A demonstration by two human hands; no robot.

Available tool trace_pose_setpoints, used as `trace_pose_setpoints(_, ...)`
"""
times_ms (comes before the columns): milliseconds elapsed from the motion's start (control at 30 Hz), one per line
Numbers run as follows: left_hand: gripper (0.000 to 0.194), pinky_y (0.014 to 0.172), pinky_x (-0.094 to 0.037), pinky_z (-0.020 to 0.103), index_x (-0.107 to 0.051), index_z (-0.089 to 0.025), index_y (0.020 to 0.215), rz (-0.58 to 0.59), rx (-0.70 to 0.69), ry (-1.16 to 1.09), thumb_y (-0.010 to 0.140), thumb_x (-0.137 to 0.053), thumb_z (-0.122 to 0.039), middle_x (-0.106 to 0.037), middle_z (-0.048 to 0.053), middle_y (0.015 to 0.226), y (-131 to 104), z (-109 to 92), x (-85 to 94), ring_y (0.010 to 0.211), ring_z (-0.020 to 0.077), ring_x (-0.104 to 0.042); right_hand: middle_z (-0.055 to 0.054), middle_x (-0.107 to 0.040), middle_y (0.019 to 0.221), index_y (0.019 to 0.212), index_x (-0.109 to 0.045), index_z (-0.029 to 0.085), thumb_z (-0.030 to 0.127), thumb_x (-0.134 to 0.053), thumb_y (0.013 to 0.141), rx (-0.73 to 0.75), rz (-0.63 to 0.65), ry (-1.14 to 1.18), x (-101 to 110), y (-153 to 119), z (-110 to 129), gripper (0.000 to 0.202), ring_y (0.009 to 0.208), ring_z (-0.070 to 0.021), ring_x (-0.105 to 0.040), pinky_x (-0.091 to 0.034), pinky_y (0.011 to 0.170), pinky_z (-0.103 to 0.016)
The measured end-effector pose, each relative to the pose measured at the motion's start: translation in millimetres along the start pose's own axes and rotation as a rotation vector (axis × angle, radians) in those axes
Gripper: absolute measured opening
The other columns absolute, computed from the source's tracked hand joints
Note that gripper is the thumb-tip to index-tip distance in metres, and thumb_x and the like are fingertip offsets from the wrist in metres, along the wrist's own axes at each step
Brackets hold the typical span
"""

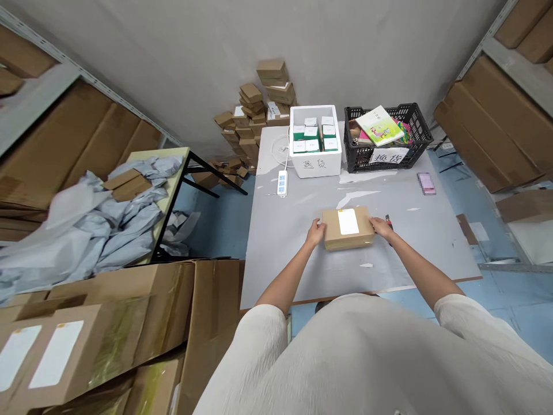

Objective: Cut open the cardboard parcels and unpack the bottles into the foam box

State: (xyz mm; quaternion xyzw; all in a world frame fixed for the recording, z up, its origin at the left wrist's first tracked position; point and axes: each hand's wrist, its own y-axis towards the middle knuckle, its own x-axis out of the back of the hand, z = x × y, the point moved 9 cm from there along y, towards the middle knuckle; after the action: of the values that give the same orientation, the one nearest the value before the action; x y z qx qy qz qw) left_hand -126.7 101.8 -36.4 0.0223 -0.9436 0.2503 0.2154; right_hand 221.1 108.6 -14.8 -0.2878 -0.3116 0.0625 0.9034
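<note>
A closed brown cardboard box [330,233] with a white label [348,221] on top lies near the front of the grey table [285,253]. My left hand [315,231] grips its left end, and my right hand [380,226] holds its right end. Clear tape shows along the side of the box facing me. Just beyond my right hand lies a red and black cutter [388,221], partly hidden by that hand and wrist.
Behind the box stand a white foam box [319,166] of small green and white boxes and a black crate [358,158] with books. A power strip [282,183] and a phone [427,183] lie on the table. Large cartons [216,323] stand at the left.
</note>
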Motion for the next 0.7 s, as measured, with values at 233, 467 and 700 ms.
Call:
trace_pose_setpoints(233,0.066,0.109,-0.049,0.037,-0.049,-0.018,0.157,0.036,0.127,0.023,0.098,-0.062,-0.043,-0.069,0.017,0.143,-2,3,-12.3,0.129,0.0291,-0.069,-0.011,-0.073,0.137,0.136,-0.071,0.022,0.046,-0.051,0.097,0.006,-0.016,-0.008,1,-5,6,0.05,0.126,-0.0289,-0.069,-0.052,0.112,-0.043)
trace_pose_setpoints(467,0.099,0.109,-0.053,0.035,-0.015,-0.022,0.175,0.112,0.039,-0.205,0.09,-0.066,-0.029,-0.056,0.017,0.161,5,-24,-23.4,0.134,0.0249,-0.067,-0.012,-0.053,0.166,0.172,-0.036,0.025,0.051,-0.057,0.096,0.035,0.016,0.207,1,-10,34,0.083,0.148,-0.0318,-0.055,-0.047,0.121,-0.046)
trace_pose_setpoints(700,0.09,0.105,-0.055,0.033,-0.022,-0.023,0.173,0.058,-0.054,-0.184,0.093,-0.064,-0.027,-0.057,0.016,0.157,-2,-48,-8.2,0.131,0.0246,-0.067,-0.011,-0.051,0.167,0.171,-0.033,0.028,0.061,-0.054,0.098,0.059,-0.044,0.254,12,-12,42,0.083,0.147,-0.0265,-0.055,-0.047,0.12,-0.041)
